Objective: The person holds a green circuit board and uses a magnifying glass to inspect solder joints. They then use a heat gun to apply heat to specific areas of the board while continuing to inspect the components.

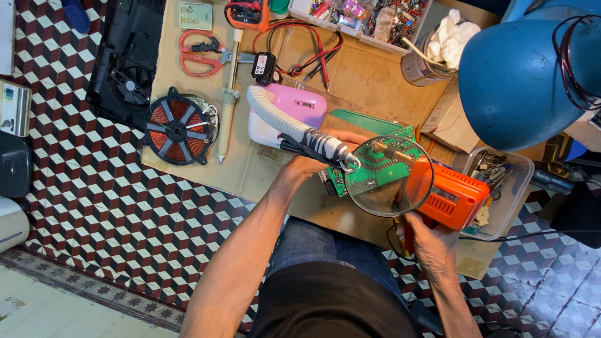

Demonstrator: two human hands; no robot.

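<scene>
Hands grip orange soldering gun.

Glossy orange plastic soldering gun; matt green circuit board; clear glass magnifier; cardboard mat.

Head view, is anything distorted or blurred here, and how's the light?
Head view: wide-angle lens, so edges bow outward; the magnifier enlarges and warps the green board behind it; the blue lamp shade looms large and soft, close to the camera; lighting is even and bright, with only soft shadows on the cardboard; left hand and right hand are sharp.
</scene>
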